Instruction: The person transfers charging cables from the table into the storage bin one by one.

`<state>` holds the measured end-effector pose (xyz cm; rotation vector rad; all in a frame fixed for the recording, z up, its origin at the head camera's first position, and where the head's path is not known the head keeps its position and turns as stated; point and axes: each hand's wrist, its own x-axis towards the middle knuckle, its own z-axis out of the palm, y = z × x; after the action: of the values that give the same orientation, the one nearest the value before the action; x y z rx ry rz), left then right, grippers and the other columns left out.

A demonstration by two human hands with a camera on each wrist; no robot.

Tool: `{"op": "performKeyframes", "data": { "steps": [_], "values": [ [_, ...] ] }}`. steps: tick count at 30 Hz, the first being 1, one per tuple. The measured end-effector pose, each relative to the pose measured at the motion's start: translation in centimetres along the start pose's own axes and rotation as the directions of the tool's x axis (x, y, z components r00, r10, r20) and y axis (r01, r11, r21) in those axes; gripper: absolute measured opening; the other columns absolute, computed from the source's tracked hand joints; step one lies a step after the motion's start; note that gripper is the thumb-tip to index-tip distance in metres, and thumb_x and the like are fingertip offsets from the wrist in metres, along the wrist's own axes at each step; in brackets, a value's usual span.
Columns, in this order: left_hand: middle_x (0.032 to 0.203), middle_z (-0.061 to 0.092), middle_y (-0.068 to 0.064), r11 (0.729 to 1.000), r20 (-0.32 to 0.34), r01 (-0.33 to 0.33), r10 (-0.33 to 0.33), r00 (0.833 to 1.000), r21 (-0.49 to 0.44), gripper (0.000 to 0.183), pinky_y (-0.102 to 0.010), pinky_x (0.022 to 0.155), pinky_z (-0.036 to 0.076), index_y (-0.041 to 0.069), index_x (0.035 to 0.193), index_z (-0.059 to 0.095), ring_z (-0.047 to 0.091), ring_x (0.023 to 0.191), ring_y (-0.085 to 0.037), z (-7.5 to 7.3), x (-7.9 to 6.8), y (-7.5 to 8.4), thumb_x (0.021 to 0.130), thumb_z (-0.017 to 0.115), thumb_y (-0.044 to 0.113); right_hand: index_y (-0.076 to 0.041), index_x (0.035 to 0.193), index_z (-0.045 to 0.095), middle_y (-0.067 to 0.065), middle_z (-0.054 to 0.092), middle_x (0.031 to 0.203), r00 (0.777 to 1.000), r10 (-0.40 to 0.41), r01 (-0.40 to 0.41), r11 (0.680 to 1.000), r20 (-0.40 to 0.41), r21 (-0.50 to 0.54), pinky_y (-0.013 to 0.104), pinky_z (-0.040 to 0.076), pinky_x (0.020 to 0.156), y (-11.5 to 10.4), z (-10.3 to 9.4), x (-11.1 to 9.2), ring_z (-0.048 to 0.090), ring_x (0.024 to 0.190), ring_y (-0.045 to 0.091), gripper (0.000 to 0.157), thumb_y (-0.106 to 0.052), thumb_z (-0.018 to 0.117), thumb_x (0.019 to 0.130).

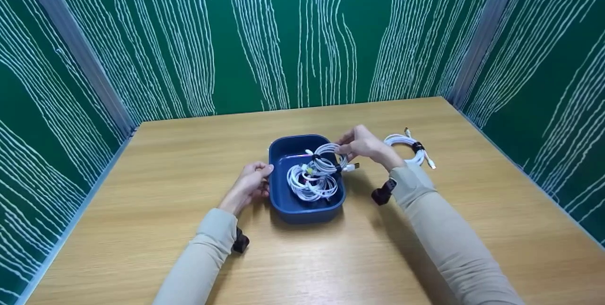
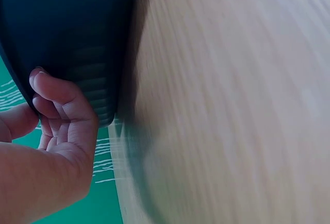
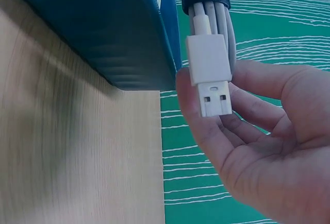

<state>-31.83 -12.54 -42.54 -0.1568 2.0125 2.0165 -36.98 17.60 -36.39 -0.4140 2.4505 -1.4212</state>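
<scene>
A blue plastic bin stands on the table, with coiled white cables inside. My left hand grips the bin's left rim; in the left wrist view its curled fingers lie against the outer wall. Over the bin's right rim, my right hand pinches a coiled white cable bound with black straps. That cable's USB plug hangs in front of the fingers in the right wrist view. How many coils lie in the bin I cannot tell, since they overlap.
Another coiled white cable with a black strap lies on the wooden table, right of my right hand. Green walls with white wavy lines enclose the table at the back and sides. Dark wrist cameras hang below both sleeves.
</scene>
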Motion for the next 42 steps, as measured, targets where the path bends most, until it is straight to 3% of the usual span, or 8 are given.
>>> {"op": "performKeyframes", "data": {
  "steps": [5, 13, 19, 28, 42],
  "values": [
    [0.066, 0.049, -0.001, 1.0, -0.008, 0.003, -0.003, 1.0, -0.007, 0.019, -0.022, 0.044, 0.04, 0.0, 0.105, 0.047, 0.045, 0.049, -0.013, -0.1, 0.0, -0.1, 0.1, 0.05, 0.017, 0.008, 0.111, 0.065, 0.011, 0.07, 0.091, 1.0, 0.012, -0.012, 1.0, -0.005, -0.008, 0.02, 0.055, 0.06, 0.0, 0.3, 0.1, 0.062, 0.065, 0.008, 0.027, -0.002, 0.067, 0.086],
    [0.066, 0.049, 0.0, 1.0, -0.017, 0.008, -0.009, 1.0, -0.016, 0.015, -0.023, 0.045, 0.04, 0.003, 0.101, 0.049, 0.045, 0.05, -0.012, -0.1, 0.0, 0.1, 0.1, 0.051, 0.018, 0.008, 0.111, 0.066, 0.02, 0.069, 0.099, 1.0, 0.0, 0.0, 1.0, -0.001, -0.021, 0.021, 0.056, 0.06, -0.3, 0.5, 0.3, 0.062, 0.066, 0.008, 0.026, -0.003, 0.067, 0.087],
    [0.069, 0.049, -0.001, 1.0, -0.018, 0.018, -0.018, 1.0, -0.013, 0.021, -0.022, 0.046, 0.041, 0.0, 0.108, 0.048, 0.045, 0.051, -0.012, -0.1, 0.0, 0.1, 0.1, 0.051, 0.019, 0.008, 0.109, 0.066, 0.019, 0.07, 0.098, 1.0, -0.006, 0.006, 0.999, 0.005, -0.035, 0.022, 0.056, 0.061, -0.3, 0.7, 0.5, 0.062, 0.065, 0.008, 0.025, -0.004, 0.068, 0.087],
    [0.068, 0.048, -0.001, 1.0, -0.008, 0.016, -0.016, 1.0, -0.021, 0.015, -0.022, 0.045, 0.04, 0.004, 0.102, 0.047, 0.045, 0.05, -0.012, 0.0, 0.0, 0.1, 0.1, 0.05, 0.019, 0.008, 0.106, 0.066, 0.006, 0.069, 0.085, 1.0, -0.026, 0.026, 0.999, 0.007, -0.026, 0.022, 0.056, 0.059, -0.5, 1.1, 0.4, 0.061, 0.063, 0.008, 0.022, -0.004, 0.067, 0.087],
    [0.069, 0.049, -0.001, 1.0, -0.019, 0.009, -0.01, 1.0, -0.009, 0.012, -0.022, 0.045, 0.04, 0.008, 0.097, 0.048, 0.045, 0.05, -0.012, 0.0, 0.1, 0.0, 0.1, 0.05, 0.019, 0.007, 0.104, 0.067, 0.005, 0.067, 0.084, 1.0, -0.029, 0.029, 0.999, 0.004, -0.027, 0.026, 0.057, 0.061, -1.2, 2.0, 0.7, 0.06, 0.063, 0.009, 0.021, -0.004, 0.068, 0.086]
  ]
}}
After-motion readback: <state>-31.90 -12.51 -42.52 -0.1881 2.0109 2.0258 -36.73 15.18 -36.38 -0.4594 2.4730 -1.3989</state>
